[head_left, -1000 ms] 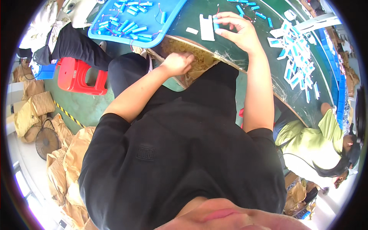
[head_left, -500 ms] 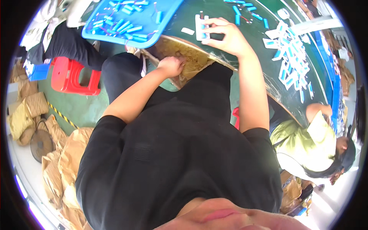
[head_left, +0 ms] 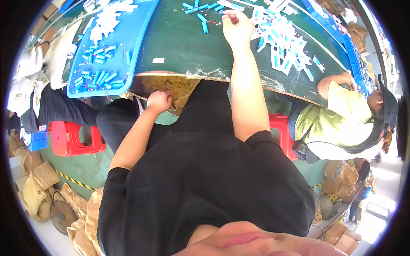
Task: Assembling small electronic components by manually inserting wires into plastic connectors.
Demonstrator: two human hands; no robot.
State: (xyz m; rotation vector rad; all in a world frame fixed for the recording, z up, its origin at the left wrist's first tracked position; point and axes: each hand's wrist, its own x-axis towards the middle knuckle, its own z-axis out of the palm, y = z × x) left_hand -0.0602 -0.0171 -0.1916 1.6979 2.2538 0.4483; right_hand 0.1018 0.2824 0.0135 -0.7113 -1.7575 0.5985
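Observation:
My right hand (head_left: 237, 30) is over the far part of the green table, its fingers curled closed. A small bit of blue shows at the fingertips; I cannot make out whether they grip it. Just beyond them lies a white strip with a blue cylinder (head_left: 231, 5). Left of the hand are several loose blue battery cells (head_left: 204, 26) with thin red wires, and to the right is a heap of white pieces with blue cells (head_left: 285, 45). My left hand (head_left: 160, 101) is closed beside the table's front edge, near a crumpled yellowish lining (head_left: 171, 85); anything inside it is hidden.
A blue tray (head_left: 141, 42) at left holds more cells and white pieces. A small white piece (head_left: 158, 60) lies on the green table (head_left: 183, 51). At right, a person in a yellow-green shirt (head_left: 341, 123) sits near; a red stool (head_left: 72, 138) stands at left.
My right hand has let go of the white piece it held upright and moved toward the loose cells and the heap. The view has shifted; my left hand stays closed near the table edge.

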